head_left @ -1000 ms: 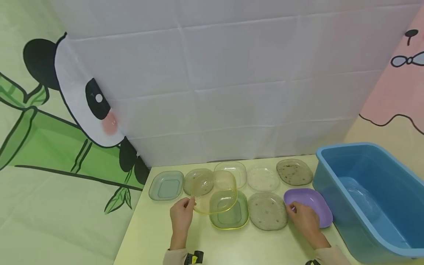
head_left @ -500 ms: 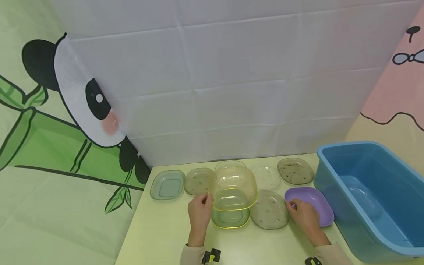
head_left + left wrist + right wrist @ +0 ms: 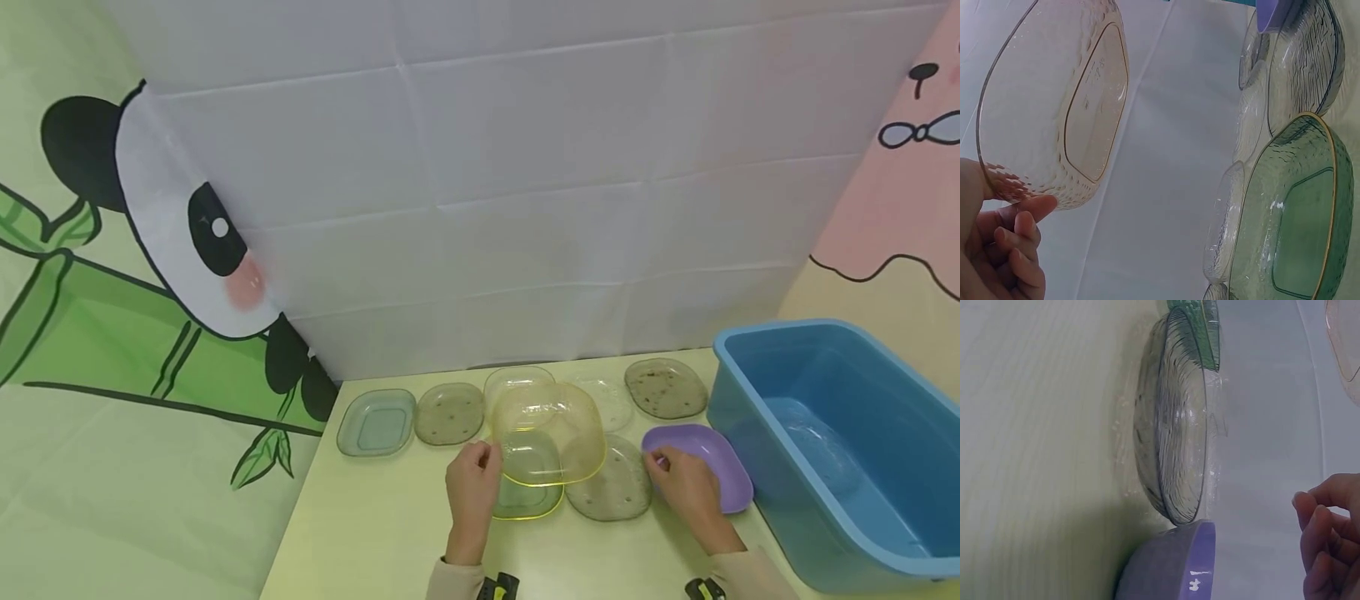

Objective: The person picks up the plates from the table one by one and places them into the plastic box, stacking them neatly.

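Note:
My left hand (image 3: 472, 487) pinches the lower left rim of a clear yellow dish (image 3: 551, 442), thumb on one side and fingers on the other in the left wrist view. The yellow dish is raised over the table and overlaps a green dish (image 3: 525, 502) and a grey clear dish (image 3: 626, 492) in the head view. My right hand (image 3: 686, 487) hovers over a purple dish (image 3: 716, 454), its fingers loosely curled with nothing between them. In the right wrist view a gap shows between those fingers and the purple dish (image 3: 1172, 565).
Behind stand a bluish dish (image 3: 375, 423), a grey dish (image 3: 450, 414), clear dishes, one of them (image 3: 517, 377) partly covered, and a speckled smoky dish (image 3: 666, 389). A deep blue tub (image 3: 780, 450) borders the right side. A printed cloth (image 3: 525, 208) hangs behind the table.
My left hand has carried the yellow dish rightward, from over the back grey dish to over the green and front grey dishes. My right hand has barely moved.

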The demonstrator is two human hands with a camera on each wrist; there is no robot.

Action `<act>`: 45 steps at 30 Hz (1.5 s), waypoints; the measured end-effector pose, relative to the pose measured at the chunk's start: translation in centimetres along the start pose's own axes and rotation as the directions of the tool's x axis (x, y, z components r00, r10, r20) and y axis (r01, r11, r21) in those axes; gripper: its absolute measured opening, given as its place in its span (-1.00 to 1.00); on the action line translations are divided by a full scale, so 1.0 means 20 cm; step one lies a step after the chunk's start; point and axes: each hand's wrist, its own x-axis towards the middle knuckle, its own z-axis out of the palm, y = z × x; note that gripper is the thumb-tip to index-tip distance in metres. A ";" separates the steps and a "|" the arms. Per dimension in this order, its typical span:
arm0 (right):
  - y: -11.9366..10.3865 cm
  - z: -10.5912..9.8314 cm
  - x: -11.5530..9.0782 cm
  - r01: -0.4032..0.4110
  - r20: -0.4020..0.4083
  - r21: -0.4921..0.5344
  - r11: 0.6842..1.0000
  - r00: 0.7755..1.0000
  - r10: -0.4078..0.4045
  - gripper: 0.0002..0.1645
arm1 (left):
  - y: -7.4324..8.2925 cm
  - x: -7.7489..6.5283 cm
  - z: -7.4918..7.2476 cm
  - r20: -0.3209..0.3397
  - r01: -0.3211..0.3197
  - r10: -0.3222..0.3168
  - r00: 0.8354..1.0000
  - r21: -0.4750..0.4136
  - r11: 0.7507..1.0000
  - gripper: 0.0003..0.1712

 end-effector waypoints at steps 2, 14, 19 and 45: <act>-0.01 -0.01 0.00 0.000 -0.004 0.007 1.000 1.000 0.000 -0.84 | 0.01 -0.01 0.01 0.000 -0.009 0.009 1.000 0.003 1.000 -0.64; -0.03 -0.02 0.01 -0.003 -0.021 0.023 1.000 1.000 0.003 -0.83 | 0.05 -0.03 0.05 -0.017 -0.048 0.048 0.999 -0.002 0.999 -0.62; -0.06 -0.04 0.02 -0.054 0.008 0.096 0.994 0.999 0.053 -0.68 | 0.07 -0.05 0.06 -0.012 -0.047 0.047 0.999 0.006 0.999 -0.57; -0.25 -0.16 0.02 -0.156 0.209 0.351 0.923 0.974 0.085 -0.36 | 0.08 -0.11 0.09 -0.031 -0.067 0.067 0.997 0.013 0.998 -0.62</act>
